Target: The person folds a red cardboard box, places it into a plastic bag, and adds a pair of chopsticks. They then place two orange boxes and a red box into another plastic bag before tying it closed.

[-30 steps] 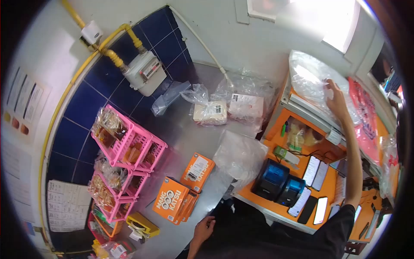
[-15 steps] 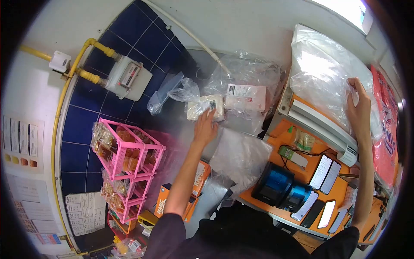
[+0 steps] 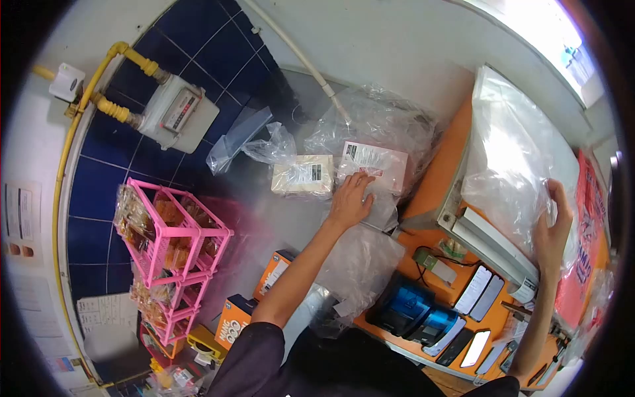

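Note:
My left hand (image 3: 350, 204) rests with its fingers stretched over the lower edge of a pinkish-white labelled packet (image 3: 377, 164) in clear plastic. Beside it on the left lies a cream packet (image 3: 291, 178) with a printed label, also in clear plastic. At the right, my right hand (image 3: 554, 228) has its fingers closed on the edge of a clear plastic bag (image 3: 506, 145), part of a pile on a raised shelf. Its fingertips are partly hidden by the shiny film.
Pink stacked baskets (image 3: 175, 231) with wrapped food stand left, orange boxes (image 3: 231, 324) near them. Loose clear plastic (image 3: 360, 264) lies in front. A blue-black device (image 3: 410, 308) and several phones (image 3: 475, 347) occupy the orange desk. A gas meter (image 3: 178, 116) hangs on the tiles.
My left hand has moved right, from the cream packet to the pinkish-white one. My right hand stays at the plastic bags. The whole view has shifted.

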A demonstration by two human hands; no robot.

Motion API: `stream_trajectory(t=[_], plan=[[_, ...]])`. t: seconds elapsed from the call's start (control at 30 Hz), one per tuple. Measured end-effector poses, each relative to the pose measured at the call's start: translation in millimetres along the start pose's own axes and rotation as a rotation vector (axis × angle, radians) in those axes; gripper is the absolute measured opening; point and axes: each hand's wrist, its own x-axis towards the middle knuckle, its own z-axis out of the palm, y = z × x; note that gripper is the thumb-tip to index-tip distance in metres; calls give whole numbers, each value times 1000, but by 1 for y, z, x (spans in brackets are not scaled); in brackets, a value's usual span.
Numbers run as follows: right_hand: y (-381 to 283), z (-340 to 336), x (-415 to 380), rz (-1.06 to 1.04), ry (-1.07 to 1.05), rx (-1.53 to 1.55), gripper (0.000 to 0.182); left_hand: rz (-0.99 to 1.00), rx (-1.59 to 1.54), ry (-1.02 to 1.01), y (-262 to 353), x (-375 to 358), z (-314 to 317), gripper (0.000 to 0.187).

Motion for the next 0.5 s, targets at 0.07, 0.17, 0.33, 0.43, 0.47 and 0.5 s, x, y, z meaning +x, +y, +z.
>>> stream_trajectory(t=[0.07,0.17,0.33,0.43,0.47,0.5], plan=[[20,-3,-9,42,-40,19,43,3,-32,59,-3,-5,8,54],[30,-5,-11,122,3,133,40,30,-39,117,-11,-12,18,57],[56,-2,-9,77,-46,82,42,78,39,114,-12,-28,32,58],[77,3,-4,-57,-115,15,43,44,-53,157,35,-90,4,52],[105,0,5,-146,-200,-38,48,33,-111,177,60,-119,-20,47],[107,14,5,-159,-218,-14,48,43,-176,200,81,-149,-45,43]])
